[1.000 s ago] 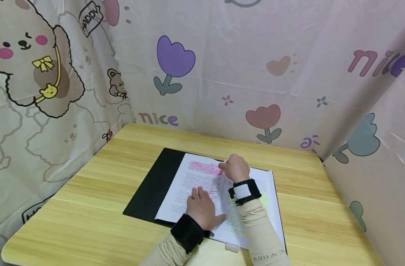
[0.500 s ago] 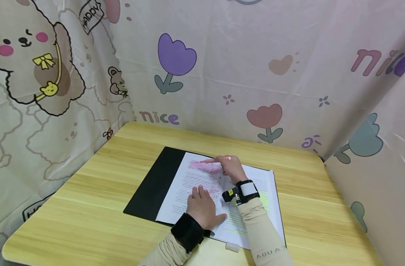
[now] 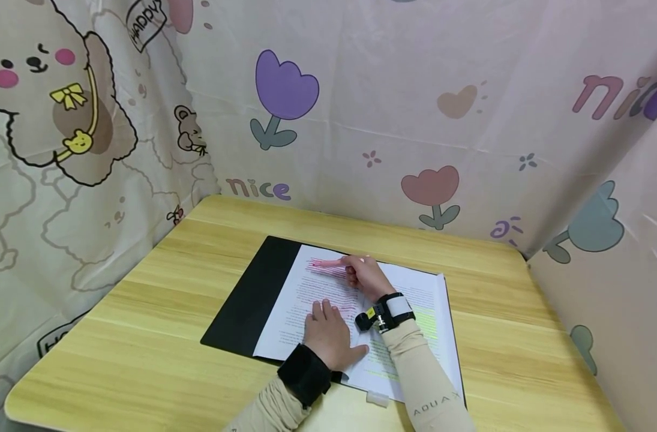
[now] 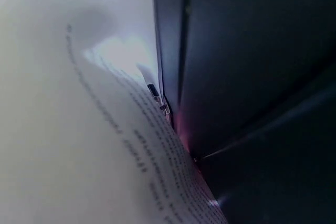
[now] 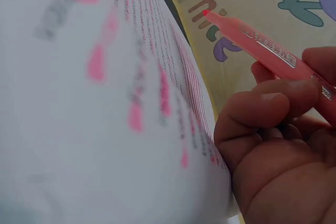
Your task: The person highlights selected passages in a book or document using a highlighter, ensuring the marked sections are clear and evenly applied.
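Note:
In the head view my right hand (image 3: pixel 367 279) pinches a pink highlighter (image 3: pixel 330 263), its tip at the left part of the pink-marked lines near the top of the left printed page (image 3: pixel 285 324). The right wrist view shows the highlighter (image 5: pixel 268 48) uncapped between thumb and fingers, with the other fingers curled below. My left hand (image 3: pixel 329 337) rests on the lower part of that page, fingers spread and thumb towards the middle fold. The pages lie in an open black folder (image 3: pixel 252 294). My left hand does not show in the left wrist view, where page text (image 4: pixel 142 145) is blurred.
The right page (image 3: pixel 425 300) carries yellow-green marked lines, partly hidden by my right forearm. A small pale tab (image 3: pixel 377 399) sticks out at the folder's near edge. The wooden table (image 3: pixel 144 324) is bordered by printed curtains (image 3: pixel 350 120) behind and at both sides.
My right hand has moved left from the right end of the pink lines, and the highlighter has come into clear view over their left part. My left hand has stayed in place.

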The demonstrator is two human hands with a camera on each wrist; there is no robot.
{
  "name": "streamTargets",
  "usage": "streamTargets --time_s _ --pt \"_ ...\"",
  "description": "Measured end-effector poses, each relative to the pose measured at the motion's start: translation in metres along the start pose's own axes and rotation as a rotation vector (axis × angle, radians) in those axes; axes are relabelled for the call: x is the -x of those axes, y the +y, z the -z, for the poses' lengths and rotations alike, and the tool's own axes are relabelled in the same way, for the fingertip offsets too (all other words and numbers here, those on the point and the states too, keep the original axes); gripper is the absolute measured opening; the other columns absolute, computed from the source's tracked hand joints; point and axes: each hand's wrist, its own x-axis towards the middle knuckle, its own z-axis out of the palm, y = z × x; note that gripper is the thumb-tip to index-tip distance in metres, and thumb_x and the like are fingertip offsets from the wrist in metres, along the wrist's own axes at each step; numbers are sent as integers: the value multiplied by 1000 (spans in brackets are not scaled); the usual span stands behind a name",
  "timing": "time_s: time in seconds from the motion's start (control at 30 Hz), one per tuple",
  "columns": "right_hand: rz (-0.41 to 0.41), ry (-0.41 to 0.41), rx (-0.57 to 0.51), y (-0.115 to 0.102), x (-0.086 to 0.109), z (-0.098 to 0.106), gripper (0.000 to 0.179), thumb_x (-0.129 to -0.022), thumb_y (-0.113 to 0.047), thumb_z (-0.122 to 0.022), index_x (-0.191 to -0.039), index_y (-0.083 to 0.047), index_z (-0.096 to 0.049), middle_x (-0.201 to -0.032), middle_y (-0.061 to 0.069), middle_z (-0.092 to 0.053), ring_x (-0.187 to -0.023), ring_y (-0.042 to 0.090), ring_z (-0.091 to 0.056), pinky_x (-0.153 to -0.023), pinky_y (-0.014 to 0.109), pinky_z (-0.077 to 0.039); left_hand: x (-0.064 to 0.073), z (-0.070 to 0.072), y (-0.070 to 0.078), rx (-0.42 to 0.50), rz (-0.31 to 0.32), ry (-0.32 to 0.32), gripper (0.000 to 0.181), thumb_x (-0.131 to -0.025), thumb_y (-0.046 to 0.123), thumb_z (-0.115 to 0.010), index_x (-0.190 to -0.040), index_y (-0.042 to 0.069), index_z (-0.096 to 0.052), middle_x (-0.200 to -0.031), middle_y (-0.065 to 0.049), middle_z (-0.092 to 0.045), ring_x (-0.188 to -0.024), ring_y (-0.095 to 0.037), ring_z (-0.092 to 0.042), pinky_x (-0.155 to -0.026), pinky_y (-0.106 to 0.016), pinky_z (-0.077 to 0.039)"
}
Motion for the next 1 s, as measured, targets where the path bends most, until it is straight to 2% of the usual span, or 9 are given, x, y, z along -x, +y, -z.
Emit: streamTargets --time_s 0.2,0.37,0.53,0.77,0.9,1.0 --pt "29 -16 52 0 2 1 31 -105 -21 -58 -115 5 -70 -72 3 -49 -63 15 -44 -57 27 -36 0 1 0 1 -4 4 105 -81 81 -61 -141 -5 -59 -146 -26 -52 -135 -42 -48 -104 -49 -45" --pt "38 -35 72 -1 1 0 34 -108 -23 -55 -118 6 -68 -77 4 -54 -66 15 -48 -58 26 -39 0 2 -1 6 -9 1 105 -82 81 -61 -142 -5 -58 -146 -27 -52 -136 -42 -48 -104 -50 -45" --pt "48 -51 100 0 0 0 35 -109 -28 -54 -121 1 -69 -82 4 -57 -68 15 -51 -60 25 -42 -1 1 -2 12 -11 -14 105 -82 81 -60 -143 -5 -57 -148 -27 -50 -137 -42 -47 -105 -50 -44" --pt "55 -57 212 2 0 -1 34 -106 -31 -58 -116 -1 -72 -75 2 -52 -66 15 -47 -61 27 -38 0 1 -1 7 -8 -6 105 -82 81 -61 -141 -5 -59 -147 -27 -52 -136 -42 -48 -105 -50 -45" --pt "53 -35 284 2 3 -1 29 -104 -29 -61 -120 -8 -75 -74 2 -53 -66 17 -48 -62 28 -38 0 2 -1 6 -8 -7 104 -82 81 -62 -141 -5 -59 -147 -26 -52 -136 -41 -48 -105 -49 -45" --pt "65 -52 303 2 4 -1 29 -105 -28 -60 -123 -10 -74 -75 3 -52 -67 18 -48 -63 29 -38 0 2 -1 2 -9 -13 105 -82 81 -61 -142 -5 -59 -147 -26 -51 -136 -41 -48 -105 -49 -45"
